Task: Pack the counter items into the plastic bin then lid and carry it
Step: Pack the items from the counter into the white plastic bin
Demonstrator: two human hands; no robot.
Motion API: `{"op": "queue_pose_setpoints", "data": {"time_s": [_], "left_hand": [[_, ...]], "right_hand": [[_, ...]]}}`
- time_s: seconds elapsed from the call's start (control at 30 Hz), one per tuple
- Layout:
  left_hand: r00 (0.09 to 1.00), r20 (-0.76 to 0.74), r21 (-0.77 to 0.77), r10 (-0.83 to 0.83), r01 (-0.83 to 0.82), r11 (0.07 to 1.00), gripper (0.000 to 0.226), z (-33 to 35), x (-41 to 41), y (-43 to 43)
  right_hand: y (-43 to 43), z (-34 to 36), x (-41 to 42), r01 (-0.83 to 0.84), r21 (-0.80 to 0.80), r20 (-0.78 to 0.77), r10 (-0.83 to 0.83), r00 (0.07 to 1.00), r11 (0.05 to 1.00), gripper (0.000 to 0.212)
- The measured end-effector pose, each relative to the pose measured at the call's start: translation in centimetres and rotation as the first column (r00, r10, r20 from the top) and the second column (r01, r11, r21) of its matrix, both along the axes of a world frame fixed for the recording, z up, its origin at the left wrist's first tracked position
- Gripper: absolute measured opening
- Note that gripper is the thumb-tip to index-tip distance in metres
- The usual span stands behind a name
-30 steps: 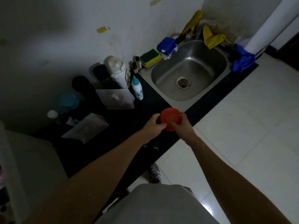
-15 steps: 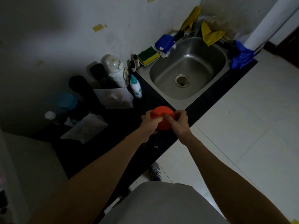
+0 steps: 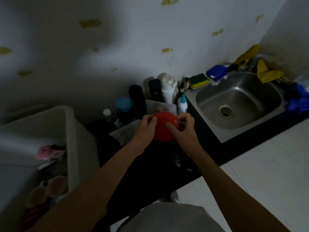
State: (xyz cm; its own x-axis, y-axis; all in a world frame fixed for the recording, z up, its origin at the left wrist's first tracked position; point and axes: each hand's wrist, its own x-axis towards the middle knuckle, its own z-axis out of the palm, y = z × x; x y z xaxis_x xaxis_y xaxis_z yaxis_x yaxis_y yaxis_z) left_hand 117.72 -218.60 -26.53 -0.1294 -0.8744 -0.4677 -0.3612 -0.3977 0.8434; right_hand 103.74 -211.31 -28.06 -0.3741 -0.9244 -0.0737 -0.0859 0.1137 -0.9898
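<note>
A round red bowl-like item [image 3: 164,126] is held above the dark counter [image 3: 150,164], upside down as far as I can tell. My left hand [image 3: 145,129] grips its left side and my right hand [image 3: 182,129] grips its right side, fingers over its top. A white plastic bin [image 3: 70,131] stands open at the left, with a pink soft toy [image 3: 45,152] and other items inside. No lid is in sight.
Dark bottles [image 3: 138,97], a white bottle [image 3: 168,88], a blue-capped jar [image 3: 123,104], a small spray bottle [image 3: 182,103] and clear bags [image 3: 123,133] crowd the counter by the wall. A steel sink [image 3: 239,99] lies right, with a sponge [image 3: 199,80], cloths and gloves around it. White floor at lower right.
My view has swung left, so the bin has come into sight. Both hands have carried the red item left, away from the sink and over the clear bags.
</note>
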Motion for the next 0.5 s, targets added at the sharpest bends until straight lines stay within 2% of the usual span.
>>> {"op": "queue_pose_setpoints", "data": {"time_s": [0.13, 0.27, 0.4, 0.5], "left_hand": [[0.993, -0.001, -0.160, 0.116, -0.115, 0.980, 0.027, 3.3, 5.6, -1.2], [0.977, -0.036, -0.251, 0.209, -0.211, 0.945, 0.022, 6.1, 10.6, -1.2], [0.971, 0.000, -0.345, 0.240, -0.226, 0.911, 0.045, 8.1, 14.8, -0.7], [0.964, -0.005, -0.397, 0.265, -0.245, 0.885, 0.047, 9.5, 17.8, 0.1]], "right_hand": [[-2.3, 2.9, 4.8, -0.122, -0.097, -0.064, 0.116, 0.991, 0.988, 0.042], [-4.0, 5.5, 9.5, -0.192, -0.160, -0.106, 0.177, 0.979, 0.968, 0.048], [-5.1, 7.0, 13.2, -0.266, -0.178, -0.112, 0.249, 0.962, 0.947, 0.052], [-5.3, 8.1, 16.3, -0.332, -0.196, -0.067, 0.325, 0.943, 0.923, 0.050]]}}
